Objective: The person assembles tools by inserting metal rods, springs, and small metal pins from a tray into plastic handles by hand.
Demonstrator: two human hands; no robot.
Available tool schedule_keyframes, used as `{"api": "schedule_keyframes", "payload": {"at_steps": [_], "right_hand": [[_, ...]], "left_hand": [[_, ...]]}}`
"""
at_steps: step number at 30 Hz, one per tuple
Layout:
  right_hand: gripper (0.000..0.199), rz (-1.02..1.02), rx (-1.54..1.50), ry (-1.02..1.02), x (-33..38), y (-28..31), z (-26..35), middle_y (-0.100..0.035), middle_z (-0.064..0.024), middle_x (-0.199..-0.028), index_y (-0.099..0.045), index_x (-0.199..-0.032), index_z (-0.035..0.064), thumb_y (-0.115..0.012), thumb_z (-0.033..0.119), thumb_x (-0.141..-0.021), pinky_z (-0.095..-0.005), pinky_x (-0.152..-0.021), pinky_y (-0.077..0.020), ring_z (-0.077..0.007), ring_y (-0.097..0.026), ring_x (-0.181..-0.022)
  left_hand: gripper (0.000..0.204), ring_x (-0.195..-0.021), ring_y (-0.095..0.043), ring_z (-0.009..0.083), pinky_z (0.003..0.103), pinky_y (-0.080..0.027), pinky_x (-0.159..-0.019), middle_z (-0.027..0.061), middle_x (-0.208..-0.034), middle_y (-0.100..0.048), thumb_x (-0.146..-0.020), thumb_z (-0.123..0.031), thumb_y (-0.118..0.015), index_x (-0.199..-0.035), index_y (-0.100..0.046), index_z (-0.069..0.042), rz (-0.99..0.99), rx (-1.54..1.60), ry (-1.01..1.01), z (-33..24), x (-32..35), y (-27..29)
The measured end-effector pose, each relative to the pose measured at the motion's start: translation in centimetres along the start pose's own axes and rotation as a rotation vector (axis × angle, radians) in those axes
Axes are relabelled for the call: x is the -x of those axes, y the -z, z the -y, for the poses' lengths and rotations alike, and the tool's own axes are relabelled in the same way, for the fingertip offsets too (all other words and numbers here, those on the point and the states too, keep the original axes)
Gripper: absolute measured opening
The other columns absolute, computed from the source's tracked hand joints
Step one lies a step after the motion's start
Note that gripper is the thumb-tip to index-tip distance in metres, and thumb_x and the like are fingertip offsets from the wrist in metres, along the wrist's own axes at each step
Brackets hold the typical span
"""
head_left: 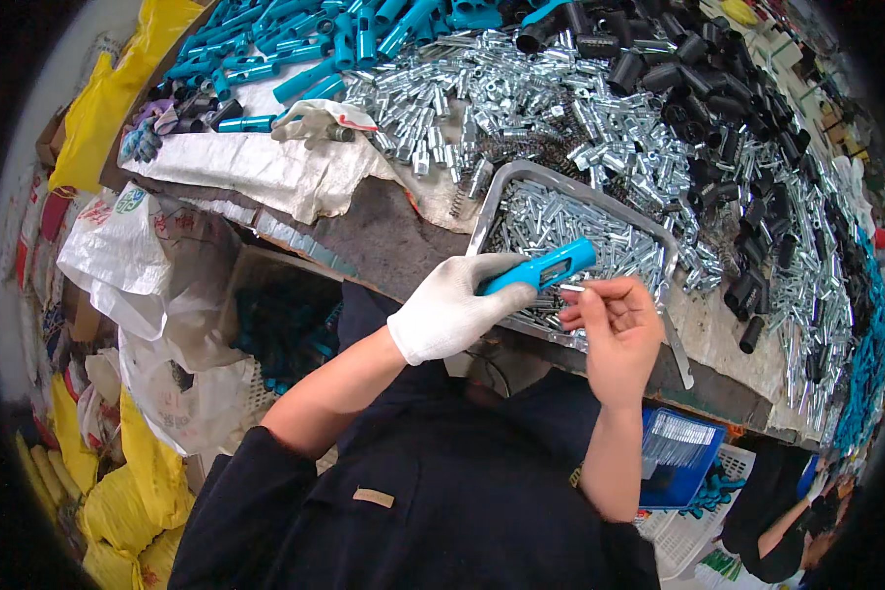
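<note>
Tube (537, 270), teal, slotted, plastic-looking, slants rightward from the white-gloved left hand (452, 307) clasping it; below its far end, the bare right hand (619, 332) pinches a silvery pin (571, 287).

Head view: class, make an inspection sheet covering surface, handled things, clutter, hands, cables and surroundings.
Surface: workbench, partly covered by white sheeting.
Handled things: slotted blue tube; small pale pin.
Clutter: loose metal parts, black sleeves; metal tray full of small pieces.
Hands: left hand, gloved, grips tube; right hand, bare, pinches pin.
Cables: nothing seen.
Surroundings: yellow sacks left; blue crate and another person right.
</note>
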State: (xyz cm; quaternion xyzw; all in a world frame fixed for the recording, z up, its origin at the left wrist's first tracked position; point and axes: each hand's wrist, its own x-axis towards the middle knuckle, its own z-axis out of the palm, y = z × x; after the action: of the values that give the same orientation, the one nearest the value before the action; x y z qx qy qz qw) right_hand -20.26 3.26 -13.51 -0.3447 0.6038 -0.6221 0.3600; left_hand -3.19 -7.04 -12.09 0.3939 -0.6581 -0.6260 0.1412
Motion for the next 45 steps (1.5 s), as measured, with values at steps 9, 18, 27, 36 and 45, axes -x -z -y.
{"api": "schedule_keyframes", "payload": {"at_steps": [9, 18, 27, 36, 45], "right_hand": [[0.011, -0.027, 0.447, 0.322, 0.3, -1.2, -1.0, -0.067, -0.008, -0.077, -0.06, -0.09, 0.0019, -0.069, 0.006, -0.087, -0.0275, -0.054, -0.0493, -0.0131, -0.064, -0.062], [0.016, -0.167, 0.48, 0.364, 0.1, -0.5, -1.4, -0.062, -0.0056, -0.071, -0.059, -0.087, 0.0046, -0.074, 0.008, -0.081, -0.0275, -0.049, -0.0438, -0.0119, -0.059, -0.057], [0.034, 0.079, -0.476, -0.111, 0.6, 0.9, -1.2, -0.061, -0.0171, -0.124, -0.056, -0.122, -0.0019, -0.06, 0.016, -0.094, -0.0361, -0.098, -0.046, -0.0242, -0.059, -0.113], [0.039, -0.147, -0.574, -0.031, 0.3, 4.8, -2.9, -0.059, -0.0132, -0.126, -0.052, -0.129, 0.0012, -0.049, 0.028, -0.101, -0.0385, -0.1, -0.044, -0.0238, -0.055, -0.116], [0.047, -0.029, -1.002, -0.31, 1.2, 4.3, -1.6, -0.053, -0.0031, -0.102, -0.032, -0.147, 0.0076, -0.037, 0.031, -0.106, -0.0212, -0.055, -0.0435, -0.0087, -0.047, -0.073]], "left_hand": [[0.046, -0.069, -0.053, 0.007, 0.027, -0.045, -0.062, 0.0015, -0.077, -0.061, -0.088, -0.028, -0.063, -0.124, -0.061, 0.001, 0.058, -0.026, -0.01, -0.9, -0.1, -0.5], [0.043, -0.075, -0.057, 0.0101, 0.031, -0.05, -0.072, 0.0109, -0.082, -0.065, -0.086, -0.025, -0.064, -0.12, -0.061, 0.001, -0.077, -0.137, -0.137, -1.3, 0.6, -2.1], [0.043, -0.087, -0.06, 0.0124, 0.031, -0.049, -0.082, 0.009, -0.095, -0.069, -0.084, -0.025, -0.066, -0.118, -0.064, 0.001, 0.125, 0.053, -0.07, -2.3, -0.1, -1.9], [0.031, -0.084, -0.068, 0.0299, 0.039, -0.052, -0.075, 0.0181, -0.091, -0.067, -0.091, -0.026, -0.058, -0.109, -0.063, -0.001, -0.01, -0.067, -0.38, -1.3, -2.3, -5.6], [0.007, -0.088, -0.062, 0.025, 0.039, -0.053, -0.069, 0.0078, -0.09, -0.056, -0.078, -0.014, -0.059, -0.08, -0.062, -0.008, -0.154, -0.832, -0.722, 1.7, -6.0, -6.0]]}}
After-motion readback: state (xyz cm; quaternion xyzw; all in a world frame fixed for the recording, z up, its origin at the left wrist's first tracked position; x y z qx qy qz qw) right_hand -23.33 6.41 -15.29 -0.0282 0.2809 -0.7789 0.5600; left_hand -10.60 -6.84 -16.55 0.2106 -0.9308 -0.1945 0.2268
